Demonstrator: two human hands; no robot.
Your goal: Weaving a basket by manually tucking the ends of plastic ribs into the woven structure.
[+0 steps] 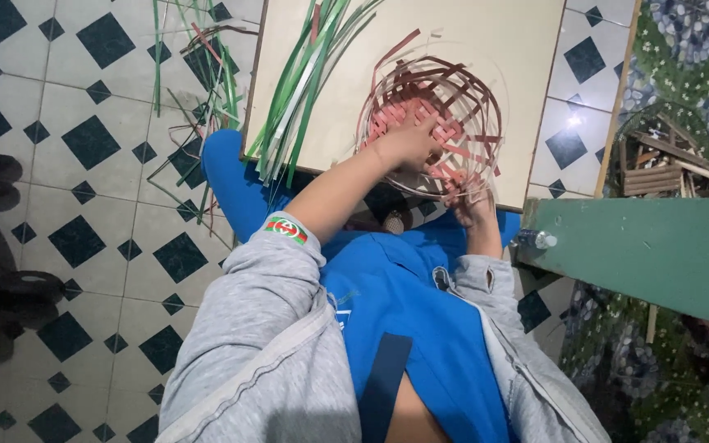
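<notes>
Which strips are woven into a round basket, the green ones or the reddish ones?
The reddish-brown strips form the round woven basket the hands work on; the long green strips lie loose on the pale board.

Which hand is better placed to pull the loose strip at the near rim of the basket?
Probably the right hand: it is at the near rim of the basket. The left hand is inside it.

The basket [432, 123] under my left grip [408, 141] is woven of thin flat strips, dull red and pink, matt like paper or split cane; I cannot tell which. My right grip [473, 205] pinches the same stiff strips at the rim. The loose green strips [301, 82] look smoother, with a faint sheen. The board [519, 49] beneath is pale, matt and smooth. The floor tiles [84, 148] are glossy ceramic. My grey sleeves [256, 328] are soft knitted cloth.
</notes>
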